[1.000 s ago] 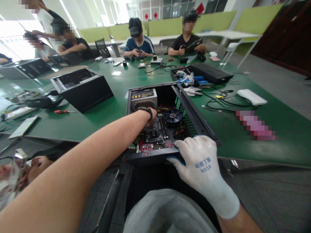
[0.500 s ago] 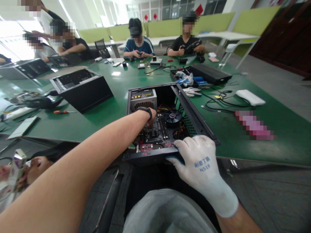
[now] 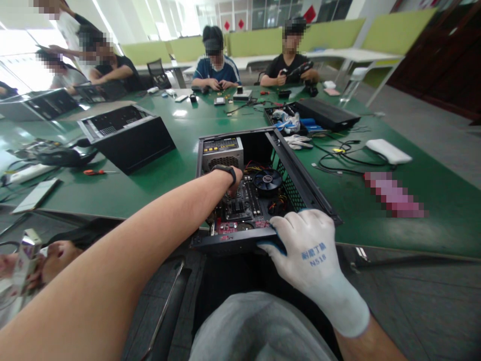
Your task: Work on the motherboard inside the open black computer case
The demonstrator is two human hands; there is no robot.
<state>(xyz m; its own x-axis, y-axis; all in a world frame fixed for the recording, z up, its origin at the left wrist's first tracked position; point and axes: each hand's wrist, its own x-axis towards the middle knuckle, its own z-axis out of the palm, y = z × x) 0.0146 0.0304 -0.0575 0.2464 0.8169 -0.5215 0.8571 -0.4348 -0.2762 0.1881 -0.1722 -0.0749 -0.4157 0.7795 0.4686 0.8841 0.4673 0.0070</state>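
An open black computer case (image 3: 229, 242) lies in front of me at the table's near edge. My left hand (image 3: 236, 180), bare with a dark band at the wrist, reaches down into it beside the power supply (image 3: 224, 150). The forearm and wrist hide its fingers, so what they touch is not visible. My right hand (image 3: 302, 240), in a white glove, is closed over the near right edge of the case, thumb below the rim. Inside, a black cooling fan (image 3: 268, 180) sits on the motherboard (image 3: 236, 208), right of my left hand.
Left on the green table (image 3: 150, 185) are another black case (image 3: 135, 143) and an orange-handled screwdriver (image 3: 98, 172). Gloves (image 3: 297, 141), black cables (image 3: 330, 160) and a white box-like object (image 3: 389, 151) lie to the right. Several people sit around the table; another person's hand (image 3: 60, 258) is at lower left.
Both my hands stay almost where they were on and in the case. Across the table, the person in blue has shifted their hands slightly. The view has moved very little.
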